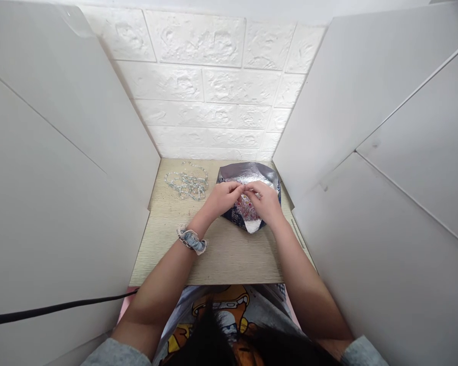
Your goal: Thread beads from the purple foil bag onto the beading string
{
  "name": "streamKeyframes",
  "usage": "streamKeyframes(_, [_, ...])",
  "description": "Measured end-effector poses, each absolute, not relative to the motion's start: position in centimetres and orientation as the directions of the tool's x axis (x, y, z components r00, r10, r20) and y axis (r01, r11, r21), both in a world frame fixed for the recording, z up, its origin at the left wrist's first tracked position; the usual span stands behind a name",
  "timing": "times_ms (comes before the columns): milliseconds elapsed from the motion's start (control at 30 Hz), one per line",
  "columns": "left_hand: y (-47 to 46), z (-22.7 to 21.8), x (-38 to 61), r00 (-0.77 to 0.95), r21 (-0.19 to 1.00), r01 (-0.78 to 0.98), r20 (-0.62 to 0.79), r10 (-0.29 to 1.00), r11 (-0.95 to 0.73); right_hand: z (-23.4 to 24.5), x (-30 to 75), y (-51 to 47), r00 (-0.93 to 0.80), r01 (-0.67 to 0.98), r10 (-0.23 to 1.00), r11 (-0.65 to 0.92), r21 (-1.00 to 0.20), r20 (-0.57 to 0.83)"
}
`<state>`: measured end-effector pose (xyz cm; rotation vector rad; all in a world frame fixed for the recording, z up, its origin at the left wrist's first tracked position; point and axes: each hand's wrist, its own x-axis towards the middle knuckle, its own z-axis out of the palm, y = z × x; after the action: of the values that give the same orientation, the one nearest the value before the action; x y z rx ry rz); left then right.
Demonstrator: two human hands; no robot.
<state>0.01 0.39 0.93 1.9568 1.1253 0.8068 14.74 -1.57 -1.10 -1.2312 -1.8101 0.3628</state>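
My left hand [224, 196] and my right hand [266, 200] meet fingertip to fingertip above an open bag [248, 171] with a silver lining and a dark patterned outside. Both hands are closed in a pinch. Whatever lies between the fingertips is too small to make out. Inside the bag is a heap of small pink, red and clear beads [246, 210]. To the left of my left hand, a tangled string of pale beads [191, 185] rests on the wooden tabletop [229, 259].
White panels stand close on the left [99, 127] and right [347, 127], with a white brick-pattern wall [213, 86] behind. A black cable [61, 307] runs in from the left near my forearm. A blue scrunchie [192, 240] circles my left wrist.
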Motion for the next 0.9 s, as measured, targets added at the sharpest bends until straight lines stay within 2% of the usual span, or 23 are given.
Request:
streamKeyframes(300, [0.3,1.2,0.1,0.483,0.949,0.245,0.058,0.874,-0.198,-0.6,14.3,-2.1,-0.066,0.473,0.899,0.411,-0.78,0.434])
streamKeyframes(467, [0.5,1.0,0.2,0.517,0.993,0.072,0.046,0.855,-0.097,-0.7,15.1,-1.8,-0.078,0.51,0.919,0.369,-0.777,0.385])
streamKeyframes(567, [0.6,1.1,0.1,0.443,0.996,-0.093,0.055,0.895,-0.015,-0.8,15.8,-1.5,-0.109,0.669,0.938,0.313,-0.674,0.328])
streamKeyframes(700, [0.7,1.4,-0.2,0.322,0.972,-0.232,0.037,0.946,0.041,-1.0,16.6,-1.2,-0.126,0.884,0.974,0.195,-0.424,0.187])
streamKeyframes(800, [0.7,1.4,-0.2,0.312,0.957,-0.28,0.017,0.95,0.075,-1.1,16.7,-1.1,-0.064,0.954,0.993,0.09,-0.287,0.099])
streamKeyframes(900, [0.7,1.3,-0.1,0.302,0.945,-0.311,-0.001,0.953,0.1,-1.2,16.2,-1.1,0.057,0.978,0.998,-0.049,-0.203,0.033])
